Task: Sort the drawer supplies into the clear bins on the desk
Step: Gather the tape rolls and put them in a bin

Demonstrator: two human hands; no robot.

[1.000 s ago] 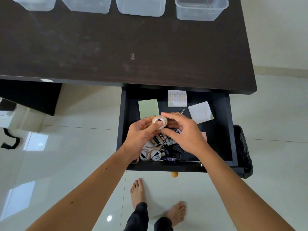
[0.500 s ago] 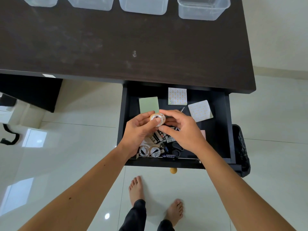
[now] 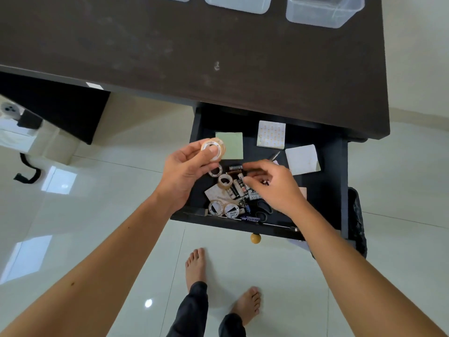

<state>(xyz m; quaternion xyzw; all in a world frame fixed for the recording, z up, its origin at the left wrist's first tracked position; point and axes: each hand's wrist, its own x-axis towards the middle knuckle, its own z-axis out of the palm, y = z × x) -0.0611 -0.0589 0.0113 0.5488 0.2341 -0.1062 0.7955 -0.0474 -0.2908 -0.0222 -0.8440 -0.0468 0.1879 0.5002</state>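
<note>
My left hand (image 3: 184,170) pinches a small roll of clear tape (image 3: 213,149) above the left side of the open black drawer (image 3: 335,181). My right hand (image 3: 274,186) hovers over the drawer's middle with fingers loosely curled, holding nothing that I can see. Below it lie several batteries (image 3: 239,184), more tape rolls (image 3: 224,181), black scissors (image 3: 263,210) and a white card. Sticky-note pads lie further back: a green pad (image 3: 233,145), a patterned pad (image 3: 271,135) and a white pad (image 3: 302,159). Clear bins (image 3: 323,13) line the far edge of the dark desk (image 3: 194,59).
The drawer has a round wooden knob (image 3: 255,238) at its front. A black bag (image 3: 358,222) hangs at the drawer's right side. My bare feet (image 3: 195,266) stand on the glossy tiled floor below. A dark desk panel (image 3: 60,110) stands at left.
My left hand has lifted the tape roll up and to the left. My right hand has let go of the roll and dropped over the batteries.
</note>
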